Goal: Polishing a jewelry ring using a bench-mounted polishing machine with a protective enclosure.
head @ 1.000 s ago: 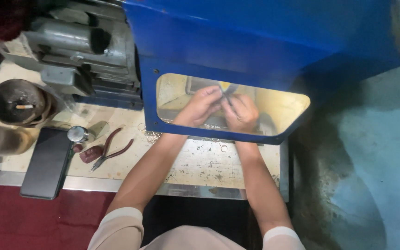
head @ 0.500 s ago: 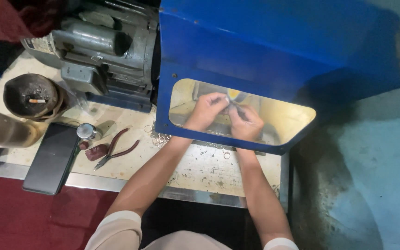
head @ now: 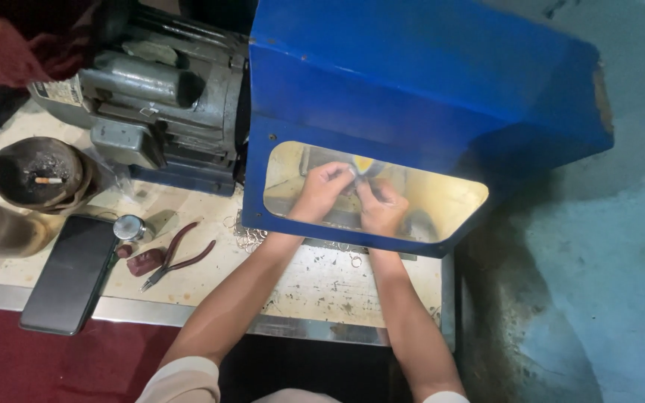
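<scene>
We are looking down at a pale, scuffed workbench (head: 322, 283), and we are sweeping from its left end. A dark red floor strip (head: 9, 366) is running under the near edge there. A black phone (head: 69, 275) is lying flat by the bench's front edge, and behind it a round dark ashtray (head: 39, 173) is holding a cigarette (head: 48, 180). Just to the right a small round metal cap (head: 128, 227) is sitting beside red-handled pliers (head: 169, 257), which are lying open-handled on the bench. Behind them a grey electric motor (head: 162, 112) is standing against a big blue hood (head: 412, 97). Small metal rings (head: 251, 237) are scattered at the hood's foot.

We are now looking through the hood's clear window (head: 442, 201), lit yellow inside. Both forearms are reaching in from below. The left hand (head: 321, 190) is curled, fingertips pinched together on a small piece (head: 360, 173) held up near the window's top middle. The right hand (head: 382, 209) is just beside it, touching it, fingers bunched and closing on the same small piece. We cannot tell what that piece is; it is too small and blurred behind the window. Off to the right, teal concrete floor (head: 606, 261) is filling the view.
</scene>
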